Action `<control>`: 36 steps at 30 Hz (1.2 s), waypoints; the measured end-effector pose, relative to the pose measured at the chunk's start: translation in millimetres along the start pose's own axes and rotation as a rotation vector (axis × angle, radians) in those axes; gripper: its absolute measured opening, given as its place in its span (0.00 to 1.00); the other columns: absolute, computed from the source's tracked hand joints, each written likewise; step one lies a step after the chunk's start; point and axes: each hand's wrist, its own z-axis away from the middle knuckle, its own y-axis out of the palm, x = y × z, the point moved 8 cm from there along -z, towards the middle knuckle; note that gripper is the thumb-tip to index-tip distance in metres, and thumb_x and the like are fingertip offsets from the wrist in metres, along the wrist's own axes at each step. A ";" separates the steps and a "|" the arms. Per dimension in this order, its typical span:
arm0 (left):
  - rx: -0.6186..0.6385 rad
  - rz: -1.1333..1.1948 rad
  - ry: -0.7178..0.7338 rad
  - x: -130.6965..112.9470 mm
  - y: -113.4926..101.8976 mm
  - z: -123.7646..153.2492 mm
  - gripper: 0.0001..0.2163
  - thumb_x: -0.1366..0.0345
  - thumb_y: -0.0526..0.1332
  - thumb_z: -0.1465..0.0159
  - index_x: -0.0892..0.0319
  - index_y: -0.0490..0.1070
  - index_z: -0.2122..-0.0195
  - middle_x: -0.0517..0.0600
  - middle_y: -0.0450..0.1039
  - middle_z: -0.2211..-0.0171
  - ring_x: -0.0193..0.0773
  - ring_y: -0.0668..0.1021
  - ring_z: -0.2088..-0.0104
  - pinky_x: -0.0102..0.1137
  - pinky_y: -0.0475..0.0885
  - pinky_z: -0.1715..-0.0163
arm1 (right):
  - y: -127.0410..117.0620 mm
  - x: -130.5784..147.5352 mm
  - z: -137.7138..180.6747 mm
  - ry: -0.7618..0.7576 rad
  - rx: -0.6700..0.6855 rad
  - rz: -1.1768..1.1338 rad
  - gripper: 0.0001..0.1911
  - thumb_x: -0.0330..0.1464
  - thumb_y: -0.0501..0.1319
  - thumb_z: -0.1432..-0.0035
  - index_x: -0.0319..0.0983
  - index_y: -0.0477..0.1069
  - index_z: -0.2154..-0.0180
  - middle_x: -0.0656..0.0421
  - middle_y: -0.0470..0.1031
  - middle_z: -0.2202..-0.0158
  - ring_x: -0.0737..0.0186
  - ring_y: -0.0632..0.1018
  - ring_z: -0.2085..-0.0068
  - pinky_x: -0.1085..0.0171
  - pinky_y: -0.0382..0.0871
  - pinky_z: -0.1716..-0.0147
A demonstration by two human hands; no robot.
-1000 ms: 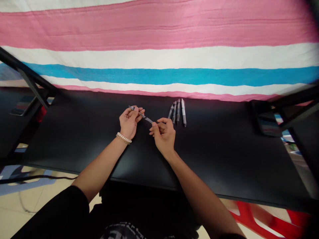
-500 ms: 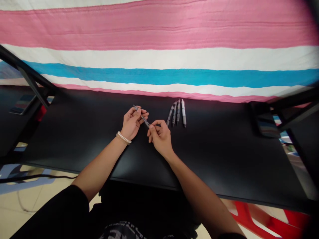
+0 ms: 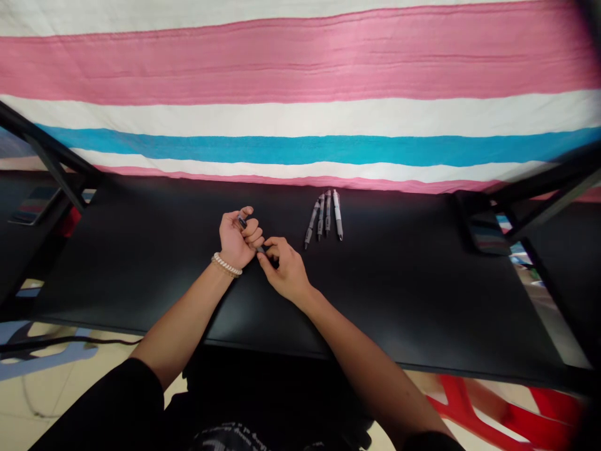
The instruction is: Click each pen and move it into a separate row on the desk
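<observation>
My left hand (image 3: 240,237), palm turned up and a pale beaded bracelet (image 3: 226,265) at its wrist, has its fingers curled around a dark pen (image 3: 241,222). One end of that pen pokes out near the thumb; most of its body is hidden by the fingers. My right hand (image 3: 284,266) pinches the pen's other end between thumb and fingertips, close beside the left hand's little finger. Right of the hands, three grey pens (image 3: 320,217) and a white pen (image 3: 338,215) with a dark grip lie side by side on the black table (image 3: 399,282).
A striped cloth (image 3: 300,116) hangs along the table's far edge. Dark metal braces stand at both ends. A phone-like device (image 3: 488,232) lies at the right, another (image 3: 35,205) at the far left. Below the front edge are a red stool (image 3: 498,407) and a blue-grey one (image 3: 47,360).
The left hand has turned over and closed around the pen, which lay across its open fingers before. The right hand keeps pinching the pen's end. The camera view has shifted slightly.
</observation>
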 end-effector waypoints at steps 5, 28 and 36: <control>0.105 -0.166 -0.032 12.1 6.8 -6.6 0.22 0.43 0.54 0.34 0.58 0.74 0.59 0.52 0.76 0.72 0.40 0.80 0.71 0.33 0.74 0.66 | -15.3 -9.9 -4.2 -0.010 -0.096 0.145 0.08 0.34 0.55 0.36 0.41 0.66 0.55 0.63 0.69 0.77 0.59 0.75 0.70 0.62 0.70 0.66; 0.108 -0.773 0.396 4.9 3.8 -8.6 0.07 0.64 0.69 0.43 0.59 0.78 0.64 0.51 0.78 0.66 0.36 0.80 0.65 0.31 0.75 0.61 | -51.1 -45.6 -7.7 0.276 -0.183 0.601 0.32 0.35 0.54 0.37 0.30 0.56 0.34 0.34 0.58 0.35 0.34 0.66 0.41 0.38 0.63 0.46; 0.039 -1.274 0.782 -10.4 13.1 4.3 0.09 0.67 0.61 0.36 0.59 0.74 0.56 0.58 0.74 0.49 0.43 0.77 0.48 0.41 0.74 0.48 | 4.3 20.7 29.5 0.359 0.120 0.741 0.32 0.32 0.52 0.34 0.25 0.52 0.33 0.29 0.59 0.38 0.40 0.71 0.50 0.45 0.69 0.52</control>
